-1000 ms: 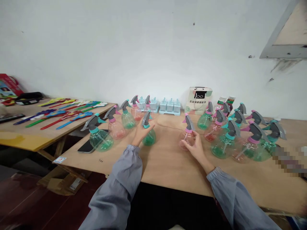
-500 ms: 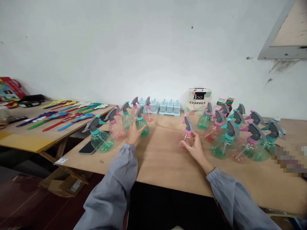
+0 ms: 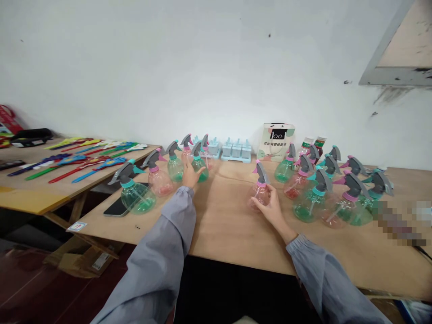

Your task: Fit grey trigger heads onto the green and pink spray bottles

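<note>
My left hand (image 3: 191,176) is curled round the lower part of a green spray bottle (image 3: 203,174), with the thumb on its near side; most of the fingers are hidden. Grey trigger heads top all the spray bottles. My right hand (image 3: 271,207) grips a clear pink spray bottle (image 3: 259,194) that stands upright on the wooden table (image 3: 226,225). Left of my left hand are a pale green bottle (image 3: 175,169), a pink bottle (image 3: 159,182) and a green bottle (image 3: 137,199). To the right of my right hand, several more pink and green bottles (image 3: 308,208) stand close together.
A phone (image 3: 116,208) lies partly behind the leftmost bottle. Blue ice-pop moulds (image 3: 236,150), a printed paper bag (image 3: 276,141) and two small bottles (image 3: 319,143) stand along the wall. Colourful hand-shaped clappers (image 3: 97,169) cover the left table.
My left hand and the green bottle have moved slightly away from me, towards the back bottles. My right hand keeps its hold on the pink bottle. The view has shifted a little right.
</note>
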A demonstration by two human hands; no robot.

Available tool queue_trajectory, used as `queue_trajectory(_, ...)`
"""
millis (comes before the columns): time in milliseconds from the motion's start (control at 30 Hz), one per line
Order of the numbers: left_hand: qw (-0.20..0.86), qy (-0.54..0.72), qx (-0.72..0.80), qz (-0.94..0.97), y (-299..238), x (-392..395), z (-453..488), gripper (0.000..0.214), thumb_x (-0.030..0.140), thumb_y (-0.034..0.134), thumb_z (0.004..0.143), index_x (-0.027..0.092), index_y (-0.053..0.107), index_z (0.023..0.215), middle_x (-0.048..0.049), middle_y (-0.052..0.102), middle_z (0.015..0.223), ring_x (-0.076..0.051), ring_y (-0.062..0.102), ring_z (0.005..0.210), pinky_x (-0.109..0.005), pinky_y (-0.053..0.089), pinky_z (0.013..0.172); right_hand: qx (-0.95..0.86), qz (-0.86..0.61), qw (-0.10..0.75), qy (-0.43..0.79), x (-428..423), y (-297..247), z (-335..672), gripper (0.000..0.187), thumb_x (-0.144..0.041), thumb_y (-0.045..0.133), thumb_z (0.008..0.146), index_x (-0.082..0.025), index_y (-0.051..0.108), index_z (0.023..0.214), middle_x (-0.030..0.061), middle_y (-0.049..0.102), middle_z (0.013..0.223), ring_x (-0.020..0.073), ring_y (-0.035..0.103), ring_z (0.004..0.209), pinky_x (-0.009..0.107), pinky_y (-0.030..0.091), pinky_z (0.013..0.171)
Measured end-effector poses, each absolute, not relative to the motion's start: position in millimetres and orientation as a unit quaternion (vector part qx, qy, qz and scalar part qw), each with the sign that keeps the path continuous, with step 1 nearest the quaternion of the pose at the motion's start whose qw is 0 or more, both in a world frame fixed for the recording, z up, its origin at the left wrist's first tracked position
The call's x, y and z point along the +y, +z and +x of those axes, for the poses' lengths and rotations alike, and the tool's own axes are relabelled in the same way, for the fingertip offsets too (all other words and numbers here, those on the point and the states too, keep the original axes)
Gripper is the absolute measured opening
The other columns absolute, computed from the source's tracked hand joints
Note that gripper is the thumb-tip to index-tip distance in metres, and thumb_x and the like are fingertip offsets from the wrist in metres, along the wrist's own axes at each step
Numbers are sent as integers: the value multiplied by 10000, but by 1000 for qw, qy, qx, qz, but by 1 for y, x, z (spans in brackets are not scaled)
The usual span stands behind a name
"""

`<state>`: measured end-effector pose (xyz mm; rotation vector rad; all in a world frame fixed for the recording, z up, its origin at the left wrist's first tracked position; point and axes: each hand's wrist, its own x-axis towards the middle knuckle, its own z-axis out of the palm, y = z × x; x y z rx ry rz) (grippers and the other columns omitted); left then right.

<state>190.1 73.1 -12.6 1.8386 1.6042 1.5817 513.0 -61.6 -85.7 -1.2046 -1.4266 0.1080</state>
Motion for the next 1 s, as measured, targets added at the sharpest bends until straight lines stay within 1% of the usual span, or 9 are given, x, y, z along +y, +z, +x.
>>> queue_trajectory(167,44,635,468,614,-6,26,229,687,509,639,873,120,394,1384,-249,375,1465,-330,361,1440,-487,258,1221,-614,-524,588,47,-64,-86,511,780,-612,759,727,-191,478,1321,154,576,1245,338,582,1152,573,475,1013)
queue_trajectory(233,116,611,383,682,-4,1,256,633,540,654,852,168,452,1322,-197,434,1409,-314,406,1404,-472,297,1207,-621,-523,580,59,-65,-86,510,800,-618,767,723,-200,466,1335,149,572,1244,338,579,1156,572,474,1017)
queue_trajectory(300,222,557,323,732,-2,-21,288,753,547,760,754,179,448,1332,-188,457,1397,-330,440,1378,-480,318,1194,-641,-512,567,68,-67,-87,507,793,-627,744,750,-212,449,1357,145,567,1250,337,569,1178,570,468,1034)
queue_trajectory(400,328,515,328,721,-1,-42,331,946,477,880,620,190,407,1388,-194,385,1481,-369,306,1474,-512,250,1225,-686,-483,538,79,-72,-85,501,713,-622,650,842,-226,425,1391,149,555,1293,333,541,1237,566,452,1066)
queue_trajectory(567,409,554,341,641,-1,-43,364,709,341,825,711,216,472,1313,-145,528,1329,-302,487,1323,-471,394,1125,-749,-459,472,70,-86,-66,501,602,-568,602,896,-271,457,1399,136,575,1319,338,554,1225,576,457,1065)
queue_trajectory(667,444,577,341,594,0,-37,357,593,295,819,704,224,545,1224,-120,579,1265,-274,560,1226,-426,475,1025,-702,-470,532,-54,-101,-45,524,544,-519,568,922,-285,449,1399,136,549,1330,362,522,1274,613,412,1098)
queue_trajectory(800,473,602,306,566,4,-34,328,558,238,831,667,236,614,1181,-100,621,1286,-252,619,1160,-406,476,1019,-450,-480,691,-298,-124,-27,577,647,-539,587,885,-250,360,1417,197,434,1373,438,423,1333,694,332,1107)
queue_trajectory(900,501,594,296,556,9,-37,306,530,280,805,710,253,635,1212,-83,656,1297,-248,641,1154,-392,476,1013,-417,-550,663,-291,-130,-29,609,620,-497,628,886,-229,387,1391,222,436,1394,425,410,1352,659,304,1134)
queue_trajectory(1000,523,586,313,534,12,-40,293,477,392,759,774,265,653,1221,-69,670,1307,-251,636,1186,-351,482,950,-417,-626,623,-215,-120,-42,620,654,-596,641,828,-192,444,1303,200,526,1283,409,492,1254,670,357,1072)
